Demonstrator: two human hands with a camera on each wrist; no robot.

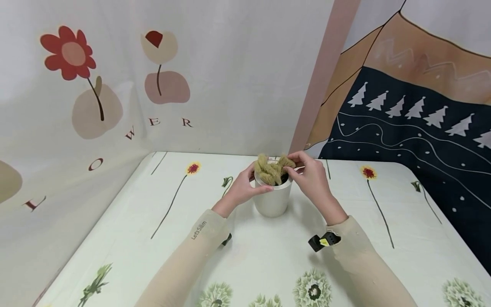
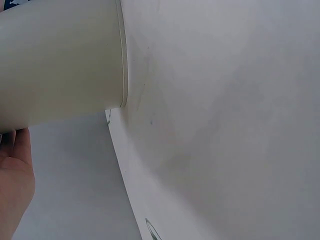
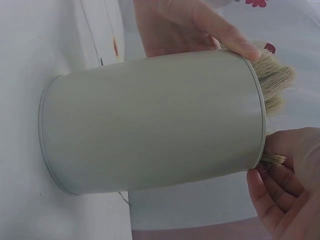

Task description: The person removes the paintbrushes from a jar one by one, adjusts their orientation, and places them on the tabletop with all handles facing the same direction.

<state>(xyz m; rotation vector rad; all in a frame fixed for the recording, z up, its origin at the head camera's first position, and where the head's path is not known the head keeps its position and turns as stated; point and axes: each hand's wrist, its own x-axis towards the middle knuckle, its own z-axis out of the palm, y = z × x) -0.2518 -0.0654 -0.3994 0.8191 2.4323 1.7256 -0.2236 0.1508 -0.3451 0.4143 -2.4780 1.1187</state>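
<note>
Gripping with my left hand [image 1: 243, 185]: the smooth off-white cylindrical pot [image 1: 273, 204], fingers curled round its side, thumb along the rim [image 1: 284, 186].
Pinching with my right hand [image 1: 312, 177]: one end of the fuzzy olive-yellow tufts [image 1: 270, 172], thumb and fingertips narrowed on it beside the rim.
Tufts: poking up out of the pot, dark filling [image 1: 284, 178] showing next to them.
Pot: upright on the white flower-printed cloth [image 1: 268, 251], between my hands.
Cream sleeves [image 1: 180, 256]: reaching towards both wrists.

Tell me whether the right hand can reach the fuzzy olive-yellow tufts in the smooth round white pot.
Yes, it seems so: the right hand pinches the tufts at one side, and the left hand holds the pot opposite, leaving the way free.
</note>
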